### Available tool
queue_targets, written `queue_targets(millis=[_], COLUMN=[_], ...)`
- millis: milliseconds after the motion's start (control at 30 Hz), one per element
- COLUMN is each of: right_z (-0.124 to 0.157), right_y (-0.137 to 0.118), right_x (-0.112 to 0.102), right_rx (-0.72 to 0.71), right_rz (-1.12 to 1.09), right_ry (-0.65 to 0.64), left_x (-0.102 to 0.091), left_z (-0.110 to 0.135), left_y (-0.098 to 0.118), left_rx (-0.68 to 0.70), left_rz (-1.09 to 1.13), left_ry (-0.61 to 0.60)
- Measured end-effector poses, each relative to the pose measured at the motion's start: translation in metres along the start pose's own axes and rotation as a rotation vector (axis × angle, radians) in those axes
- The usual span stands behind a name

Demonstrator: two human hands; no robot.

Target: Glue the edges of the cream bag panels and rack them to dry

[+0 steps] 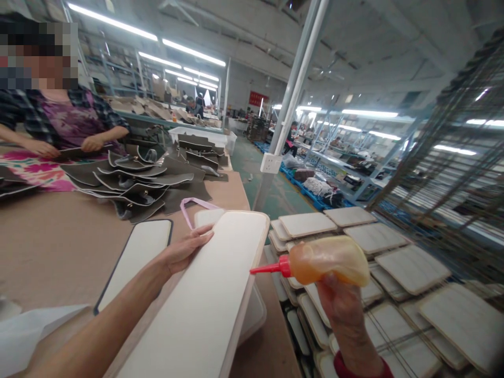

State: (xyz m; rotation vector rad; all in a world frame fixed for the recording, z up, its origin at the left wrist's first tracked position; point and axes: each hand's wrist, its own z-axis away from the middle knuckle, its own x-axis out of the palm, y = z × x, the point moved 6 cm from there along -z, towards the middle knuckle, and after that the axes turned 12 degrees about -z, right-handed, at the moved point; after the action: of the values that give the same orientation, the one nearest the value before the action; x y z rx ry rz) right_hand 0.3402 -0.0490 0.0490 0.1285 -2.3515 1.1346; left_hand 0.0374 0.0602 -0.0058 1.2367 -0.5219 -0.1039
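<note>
A long white panel (205, 294) with rounded corners rises tilted in front of me. My left hand (189, 249) grips its left edge, fingers lying over the top face. In my right hand (340, 299) is a squeeze bottle (331, 260) of amber glue, held on its side. Its red nozzle (271, 268) points left, and the tip meets the panel's right edge. Behind the left hand curls a pale pink strip (187, 207). Another white panel with a dark border (136, 260) lies flat on the table at the left.
Racks of pale, rounded panels (413, 268) stand at the right. Dark curved pieces (137, 178) are heaped on the brown table (51, 236). A co-worker (74, 115) handles a dark piece at the far left. A metal post with a socket box (271, 163) rises beyond the table.
</note>
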Motion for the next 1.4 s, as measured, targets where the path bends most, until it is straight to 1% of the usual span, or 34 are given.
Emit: queue_targets(millis=[133,267,367,467,567,667,833,933,1100,1167,1233,1300,1400], right_z=[0.004,0.007,0.009,0.009,0.008,0.008,0.013,0.017,0.022,0.022,0.020,0.017,0.012], right_y=[0.001,0.000,0.000,0.002,0.006,0.004,-0.001,0.001,0.009,0.010,0.010,0.009,0.009], right_x=[-0.001,0.003,0.007,0.003,-0.002,0.002,0.016,0.014,0.012,0.009,0.005,0.002,0.000], right_rx=[-0.005,0.024,0.050,0.037,0.056,0.061,0.106,0.124,0.200,0.193,0.166,0.145,0.132], right_rz=[-0.047,-0.044,-0.067,-0.039,-0.008,0.006,-0.074,-0.112,-0.140,-0.122,-0.083,-0.038,0.015], right_ry=[0.014,-0.016,-0.044,-0.018,0.016,0.013,-0.039,-0.065,-0.195,-0.152,-0.065,-0.007,0.009], left_x=[-0.004,-0.008,-0.010,-0.010,-0.009,-0.008,-0.011,-0.015,-0.020,-0.021,-0.021,-0.020,-0.019], left_z=[-0.005,-0.008,-0.011,-0.013,-0.015,-0.017,-0.024,-0.029,-0.035,-0.037,-0.039,-0.040,-0.041], left_y=[-0.001,-0.003,-0.003,-0.001,0.001,0.002,0.001,0.000,-0.001,0.000,0.001,0.002,0.003], left_rx=[0.006,0.002,0.001,-0.003,-0.005,-0.010,-0.011,-0.005,0.000,-0.004,-0.010,-0.013,-0.019], left_rz=[0.008,0.003,0.010,0.032,0.061,0.081,0.084,0.077,0.076,0.077,0.081,0.085,0.084], left_ry=[0.012,0.050,0.052,0.065,0.078,0.088,0.115,0.115,0.101,0.098,0.097,0.096,0.092])
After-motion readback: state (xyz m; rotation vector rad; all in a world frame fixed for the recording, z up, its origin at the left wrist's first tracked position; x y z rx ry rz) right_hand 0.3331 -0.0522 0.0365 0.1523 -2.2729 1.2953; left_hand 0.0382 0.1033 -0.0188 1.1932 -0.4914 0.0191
